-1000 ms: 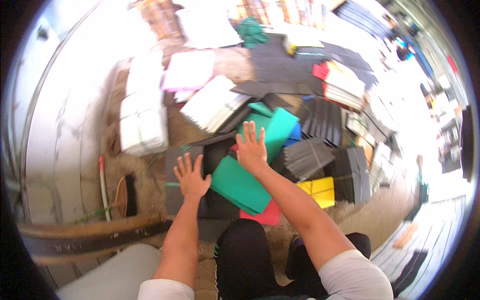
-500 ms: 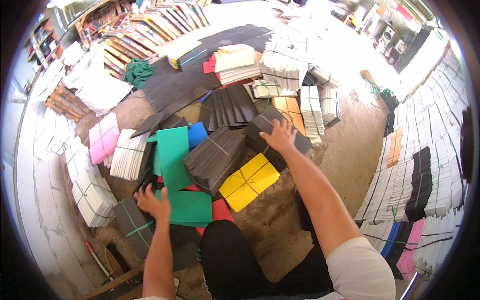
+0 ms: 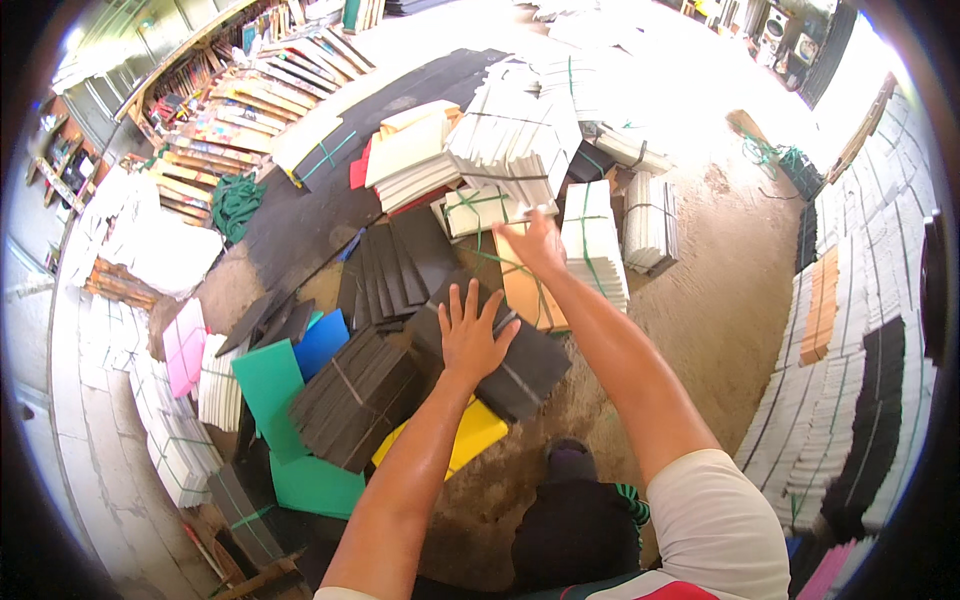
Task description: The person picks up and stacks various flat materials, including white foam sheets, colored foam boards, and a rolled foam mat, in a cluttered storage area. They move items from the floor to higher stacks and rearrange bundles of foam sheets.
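While spreading the left hand (image 3: 475, 335) open, palm down, over the black bundle (image 3: 542, 365), has the right hand (image 3: 537, 245) at the upper end of the orange bundle (image 3: 525, 290), beside the small white bundle (image 3: 482, 210). Cannot tell whether to call the right closed on either. Shows the yellow bundle (image 3: 472, 442) just below the black one, partly hidden, and the dark grey bundle (image 3: 350, 395) just left. Farther left, shows green sheets (image 3: 265, 385) and blue sheets (image 3: 320, 345); above, fanned black sheets (image 3: 400, 265). Right of the orange, shows the long white bundle (image 3: 588, 215), strapped in green. Farther out, shows the pink bundle (image 3: 185, 345) at left and white stacks (image 3: 780, 440) at right. At far upper left, shows shelves (image 3: 62, 165) holding things too small to tell.
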`<act>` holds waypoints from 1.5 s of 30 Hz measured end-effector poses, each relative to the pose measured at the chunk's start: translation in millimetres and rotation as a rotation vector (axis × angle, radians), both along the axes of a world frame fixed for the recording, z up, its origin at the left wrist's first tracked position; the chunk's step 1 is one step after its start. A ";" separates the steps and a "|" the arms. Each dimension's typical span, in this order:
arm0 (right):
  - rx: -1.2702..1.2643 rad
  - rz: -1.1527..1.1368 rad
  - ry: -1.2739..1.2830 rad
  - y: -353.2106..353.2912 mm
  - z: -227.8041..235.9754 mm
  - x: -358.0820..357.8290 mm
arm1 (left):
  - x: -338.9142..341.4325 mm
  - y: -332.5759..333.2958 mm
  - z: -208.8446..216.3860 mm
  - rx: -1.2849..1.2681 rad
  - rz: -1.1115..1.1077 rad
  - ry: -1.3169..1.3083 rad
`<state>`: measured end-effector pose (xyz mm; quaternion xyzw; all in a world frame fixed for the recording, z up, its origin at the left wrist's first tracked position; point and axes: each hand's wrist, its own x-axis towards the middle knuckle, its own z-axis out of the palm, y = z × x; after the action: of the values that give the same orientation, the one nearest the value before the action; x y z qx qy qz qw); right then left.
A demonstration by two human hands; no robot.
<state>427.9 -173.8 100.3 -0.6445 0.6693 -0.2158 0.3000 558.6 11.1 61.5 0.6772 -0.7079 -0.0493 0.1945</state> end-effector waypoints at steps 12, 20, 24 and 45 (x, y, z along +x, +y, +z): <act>0.108 -0.575 -0.148 -169.3 -17.3 12.6 | -13.6 -16.8 8.5 0.425 0.004 -0.147; -0.268 -0.571 -0.082 -174.3 -19.1 -50.4 | -10.8 -25.0 2.4 0.388 -0.083 -0.096; -0.088 -0.571 -0.453 -144.3 43.2 -58.9 | -1.0 -23.2 6.0 0.377 -0.072 -0.141; -0.440 -1.087 -0.578 379.8 159.6 -207.1 | -43.6 -45.5 -16.6 0.139 -0.158 0.455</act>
<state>220.8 206.0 260.0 -0.1765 0.7324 -0.6334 0.1769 515.0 -34.4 44.9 0.6030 -0.6915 -0.2642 0.2973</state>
